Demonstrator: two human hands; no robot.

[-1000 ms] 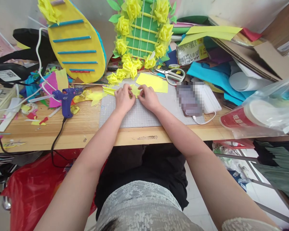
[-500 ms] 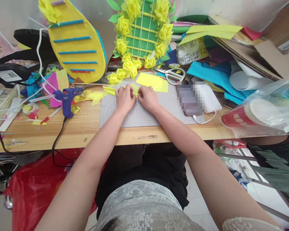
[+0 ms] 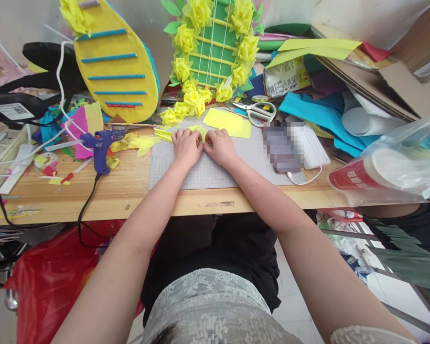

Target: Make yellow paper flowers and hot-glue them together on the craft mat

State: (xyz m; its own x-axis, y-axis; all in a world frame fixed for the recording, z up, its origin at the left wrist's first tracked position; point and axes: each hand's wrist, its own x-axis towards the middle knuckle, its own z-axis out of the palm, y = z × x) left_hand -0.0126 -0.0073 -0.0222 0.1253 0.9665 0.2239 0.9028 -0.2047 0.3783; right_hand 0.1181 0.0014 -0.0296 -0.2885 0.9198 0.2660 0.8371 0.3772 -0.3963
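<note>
Over the grey cutting mat (image 3: 215, 177), my left hand (image 3: 187, 147) and my right hand (image 3: 220, 147) meet with fingers curled and thumbs close together. Between them they pinch a piece of yellow paper (image 3: 199, 129), mostly hidden behind the fingers. A fanned stack of yellow paper strips (image 3: 162, 134) lies just left of my left hand. Beyond my right hand are flat yellow sheets (image 3: 232, 123). Several yellow paper roses (image 3: 193, 99) sit past the mat's far edge, below a green panel (image 3: 215, 52) strung with white cords.
A blue glue gun (image 3: 101, 148) stands on the left, its black cable hanging over the table edge. Scissors (image 3: 260, 111), a blurred phone (image 3: 281, 145), a white power bank (image 3: 310, 145) and a bagged red cup (image 3: 354, 176) are on the right. A yellow teardrop board (image 3: 118, 71) leans behind.
My hands stay in nearly the same place, with the left fingers slightly shifted and flatter and the fingertips still together. The view has moved a touch.
</note>
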